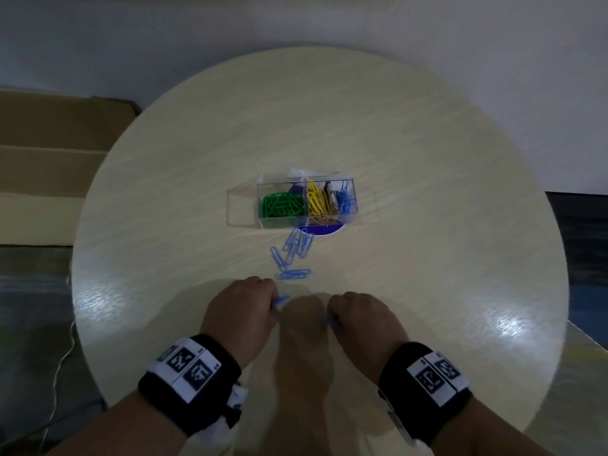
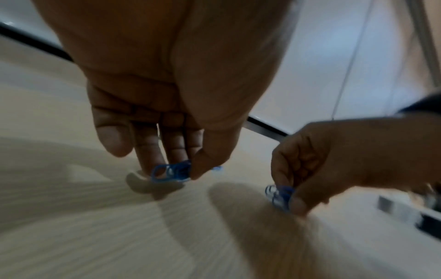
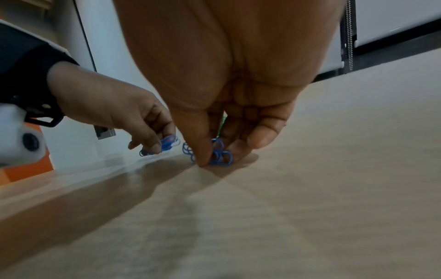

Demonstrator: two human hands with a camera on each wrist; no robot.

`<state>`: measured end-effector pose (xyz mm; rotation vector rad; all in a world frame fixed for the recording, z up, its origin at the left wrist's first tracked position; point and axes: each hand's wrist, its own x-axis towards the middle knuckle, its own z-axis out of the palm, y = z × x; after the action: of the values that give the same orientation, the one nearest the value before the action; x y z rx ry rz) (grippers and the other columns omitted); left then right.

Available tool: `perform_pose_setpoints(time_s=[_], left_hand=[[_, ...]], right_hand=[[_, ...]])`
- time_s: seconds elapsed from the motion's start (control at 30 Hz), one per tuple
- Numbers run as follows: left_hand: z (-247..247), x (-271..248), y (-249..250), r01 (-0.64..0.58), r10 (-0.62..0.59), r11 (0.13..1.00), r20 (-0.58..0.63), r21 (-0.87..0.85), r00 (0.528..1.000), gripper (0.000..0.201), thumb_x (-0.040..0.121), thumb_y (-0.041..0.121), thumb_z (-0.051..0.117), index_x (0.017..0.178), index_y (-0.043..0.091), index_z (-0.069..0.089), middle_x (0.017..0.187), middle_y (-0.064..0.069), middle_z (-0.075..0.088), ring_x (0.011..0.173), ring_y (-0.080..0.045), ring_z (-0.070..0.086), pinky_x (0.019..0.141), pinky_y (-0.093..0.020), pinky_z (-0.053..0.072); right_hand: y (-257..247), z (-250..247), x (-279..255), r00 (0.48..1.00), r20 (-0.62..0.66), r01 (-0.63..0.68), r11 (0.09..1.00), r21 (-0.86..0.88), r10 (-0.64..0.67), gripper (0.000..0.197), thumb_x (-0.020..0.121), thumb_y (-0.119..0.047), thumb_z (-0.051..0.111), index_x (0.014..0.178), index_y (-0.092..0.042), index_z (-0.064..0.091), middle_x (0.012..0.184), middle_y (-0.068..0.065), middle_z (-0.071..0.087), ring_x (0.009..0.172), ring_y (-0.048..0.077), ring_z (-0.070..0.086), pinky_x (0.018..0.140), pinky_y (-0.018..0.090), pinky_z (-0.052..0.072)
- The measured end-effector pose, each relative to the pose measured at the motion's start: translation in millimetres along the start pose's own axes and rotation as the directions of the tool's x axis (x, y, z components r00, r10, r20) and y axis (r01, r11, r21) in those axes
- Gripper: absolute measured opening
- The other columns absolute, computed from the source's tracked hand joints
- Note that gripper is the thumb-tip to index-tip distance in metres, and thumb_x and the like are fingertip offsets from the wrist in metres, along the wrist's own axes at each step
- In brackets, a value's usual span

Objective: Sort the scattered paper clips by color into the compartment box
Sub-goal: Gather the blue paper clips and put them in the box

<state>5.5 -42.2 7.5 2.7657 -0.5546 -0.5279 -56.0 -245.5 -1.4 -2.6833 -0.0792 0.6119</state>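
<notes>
Two hands are working nearest us: our left hand (image 1: pixel 241 307) is pinching blue wire paper clips (image 2: pixel 170 171), our right hand (image 1: pixel 360 319) another blue bunch (image 3: pixel 218 156). Beyond, loose blue clips (image 1: pixel 292 255) are lying before the clear plastic compartment box (image 1: pixel 307 222).

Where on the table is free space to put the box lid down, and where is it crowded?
Bare wood lies on the table left of the compartment box, right of it, and beyond it to the far rim. Crowded: the strip between the box and the hands, where loose blue clips lie.
</notes>
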Motion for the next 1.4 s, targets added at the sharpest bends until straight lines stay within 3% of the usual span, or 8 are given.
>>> perform_pose_setpoints(time_s=[0.33,0.63,0.87,0.97,1.1,1.23,1.3,1.4], left_hand=[[-58.0,110.4,70.0,0.054,-0.219,0.784,-0.194,-0.618,0.956,0.004,0.075,0.023,0.07,0.079,0.025,0.069,0.069,0.012,0.068,0.068,-0.012,0.067,0.07,-0.031,0.056],[-55.8,146.0,84.8,-0.039,-0.169,0.81,-0.297,-0.585,0.94,0.03,0.089,0.018,0.06,0.118,0.012,0.065,0.103,-0.003,0.072,0.086,-0.021,0.07,0.084,-0.04,0.056],[-64.8,81.3,15.4,0.024,-0.301,0.828,-0.409,-0.56,0.862,0.008,0.089,0.027,0.061,0.092,0.027,0.069,0.084,0.011,0.068,0.073,-0.012,0.068,0.072,-0.026,0.051],[-43.8,55.4,-10.1,0.127,-0.312,0.879,-0.352,-0.46,0.882,0.006,0.089,0.028,0.062,0.088,0.027,0.068,0.085,0.009,0.067,0.076,-0.014,0.065,0.075,-0.026,0.049],[-13.6,37.0,-25.3,0.073,-0.145,0.968,-0.294,-0.241,0.945,0.018,0.09,0.018,0.058,0.1,0.028,0.068,0.099,0.002,0.063,0.083,-0.022,0.062,0.077,-0.036,0.052],[0.2,40.3,-20.5,-0.256,0.268,0.963,-0.197,0.084,0.943,0.055,0.077,0.006,0.037,0.122,0.023,0.063,0.131,-0.002,0.059,0.103,-0.031,0.055,0.08,-0.042,0.053],[2.0,48.0,-21.8,-0.335,0.356,0.93,-0.14,0.153,0.924,0.053,0.076,0.01,0.036,0.12,0.021,0.063,0.137,-0.001,0.057,0.104,-0.031,0.054,0.078,-0.044,0.053],[1.5,57.4,-27.3,-0.372,0.395,0.908,-0.101,0.192,0.913,0.042,0.078,0.005,0.048,0.113,0.017,0.068,0.129,-0.002,0.063,0.096,-0.032,0.055,0.074,-0.045,0.053]], right_hand=[[48.1,-68.3,5.8,0.866,-0.392,-0.165,0.916,0.365,0.312,0.016,0.077,-0.024,0.072,0.076,-0.032,0.059,0.069,-0.012,0.065,0.061,0.005,0.058,0.058,0.026,0.047],[55.9,-97.5,34.5,0.82,-0.426,-0.147,0.86,0.489,0.383,0.011,0.076,-0.023,0.075,0.078,-0.024,0.064,0.067,-0.015,0.063,0.06,-0.003,0.057,0.051,0.006,0.036],[39.2,-118.3,90.4,0.833,-0.419,-0.116,0.855,0.505,0.361,0.009,0.074,-0.023,0.072,0.082,-0.02,0.068,0.077,-0.003,0.07,0.068,0.018,0.066,0.069,0.035,0.056],[35.3,-120.7,102.0,0.853,-0.399,-0.114,0.865,0.49,0.338,0.028,0.079,-0.036,0.073,0.099,-0.018,0.071,0.094,-0.002,0.071,0.08,0.017,0.065,0.079,0.03,0.053],[43.0,-106.1,80.8,0.746,-0.573,-0.147,0.924,0.354,0.339,0.013,0.082,-0.027,0.066,0.094,-0.023,0.069,0.1,-0.001,0.066,0.086,0.021,0.064,0.074,0.023,0.041],[19.2,-56.4,70.2,0.916,-0.393,0.088,0.996,0.019,-0.074,0.035,0.078,-0.001,0.059,0.102,-0.023,0.072,0.107,0.003,0.07,0.093,0.026,0.063,0.083,0.032,0.048],[9.4,-34.0,78.1,0.933,-0.244,0.236,0.962,-0.135,-0.263,0.053,0.073,0.004,0.054,0.117,-0.022,0.066,0.12,0.002,0.067,0.107,0.028,0.059,0.093,0.037,0.049],[8.6,-22.9,85.7,0.969,-0.111,0.193,0.958,-0.211,-0.22,0.051,0.073,-0.002,0.051,0.12,-0.016,0.062,0.124,0.006,0.061,0.109,0.036,0.053,0.089,0.047,0.049]])
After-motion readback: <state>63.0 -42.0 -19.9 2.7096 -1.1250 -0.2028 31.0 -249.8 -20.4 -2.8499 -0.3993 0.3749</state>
